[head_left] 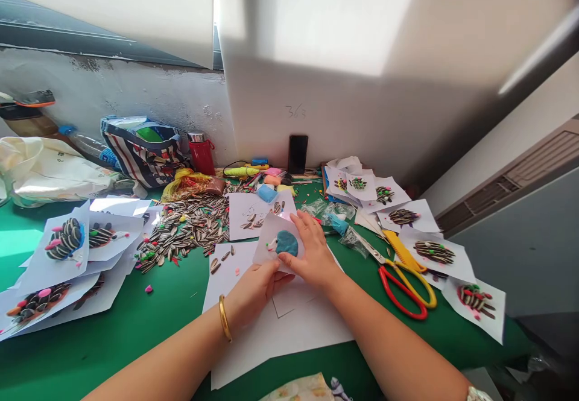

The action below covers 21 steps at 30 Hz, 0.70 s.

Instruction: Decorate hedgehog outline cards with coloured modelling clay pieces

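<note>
Both my hands hold a small white paper card point(270, 236) above a larger white paper sheet point(275, 334). A rounded patch of blue modelling clay point(287, 243) sits on the card, with a small white-and-colored clay bit at its left. My left hand point(254, 292), wearing a gold bangle, grips the card's lower edge. My right hand point(312, 257) rests its fingers on the card's right side, beside the clay. A loose heap of striped sunflower seeds point(185, 232) lies to the left of my hands.
Cards decorated with seeds and clay point(66, 243) lie in overlapping piles at the left and right of the green table point(113, 334). Red-and-yellow scissors point(402, 289) lie at the right. A phone point(297, 154), red bottle point(202, 157) and striped bag point(145, 154) stand at the back.
</note>
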Motion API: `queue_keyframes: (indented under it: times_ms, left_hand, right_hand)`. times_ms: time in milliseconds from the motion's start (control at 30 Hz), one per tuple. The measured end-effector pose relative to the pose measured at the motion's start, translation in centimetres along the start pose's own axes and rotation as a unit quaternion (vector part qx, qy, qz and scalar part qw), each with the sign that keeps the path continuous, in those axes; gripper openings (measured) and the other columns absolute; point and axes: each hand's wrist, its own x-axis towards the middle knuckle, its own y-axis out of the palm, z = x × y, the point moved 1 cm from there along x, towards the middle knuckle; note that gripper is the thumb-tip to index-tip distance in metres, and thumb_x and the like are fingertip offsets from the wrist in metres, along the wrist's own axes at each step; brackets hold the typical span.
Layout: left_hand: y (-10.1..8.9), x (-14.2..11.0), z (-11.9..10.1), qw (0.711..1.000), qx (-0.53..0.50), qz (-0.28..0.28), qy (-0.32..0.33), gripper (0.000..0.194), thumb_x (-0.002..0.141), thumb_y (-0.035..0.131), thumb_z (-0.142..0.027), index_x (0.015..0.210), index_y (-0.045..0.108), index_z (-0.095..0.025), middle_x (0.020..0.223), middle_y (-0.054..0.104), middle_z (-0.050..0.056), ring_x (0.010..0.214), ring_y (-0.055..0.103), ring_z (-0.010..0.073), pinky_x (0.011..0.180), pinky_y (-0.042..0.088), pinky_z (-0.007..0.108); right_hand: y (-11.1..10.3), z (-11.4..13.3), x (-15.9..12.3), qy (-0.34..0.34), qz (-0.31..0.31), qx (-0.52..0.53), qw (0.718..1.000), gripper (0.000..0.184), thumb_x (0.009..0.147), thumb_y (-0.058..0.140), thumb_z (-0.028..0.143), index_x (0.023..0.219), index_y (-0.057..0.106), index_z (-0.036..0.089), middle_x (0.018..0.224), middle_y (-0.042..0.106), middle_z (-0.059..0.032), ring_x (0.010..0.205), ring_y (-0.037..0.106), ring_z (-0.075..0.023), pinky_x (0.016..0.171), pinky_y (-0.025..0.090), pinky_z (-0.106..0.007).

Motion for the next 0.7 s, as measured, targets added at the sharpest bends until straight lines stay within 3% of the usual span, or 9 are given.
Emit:
queue_keyframes:
  times_ms: [267, 700]
  left_hand:
    - [0.8, -0.1, -0.1, 1.000, -0.026, -0.007, 0.008, 0.026, 0.082, 0.065, -0.022, 0.105, 0.072, -0.013, 0.127, 0.065, 0.014, 0.115, 0.061, 0.0283, 0.109, 0.040, 0.047]
    - [1.2, -0.3, 0.0, 1.000, -0.016, -0.013, -0.008, 0.027, 0.078, 0.070, -0.026, 0.099, 0.073, -0.010, 0.116, 0.070, 0.015, 0.120, 0.058, 0.0305, 0.112, 0.038, 0.046]
  right_hand:
    - [0.0, 0.0, 0.0, -0.021, -0.012, -0.035, 0.999, 0.072, 0.088, 0.058, 0.046, 0.150, 0.031, 0.023, 0.159, 0.026, -0.0089, 0.148, 0.017, -0.0301, 0.119, 0.021, -0.053]
    - [0.2, 0.0, -0.1, -0.027, -0.019, -0.040, 0.999, 0.073, 0.089, 0.054, 0.052, 0.152, 0.027, 0.026, 0.160, 0.023, -0.0074, 0.149, 0.015, -0.0306, 0.119, 0.018, -0.054]
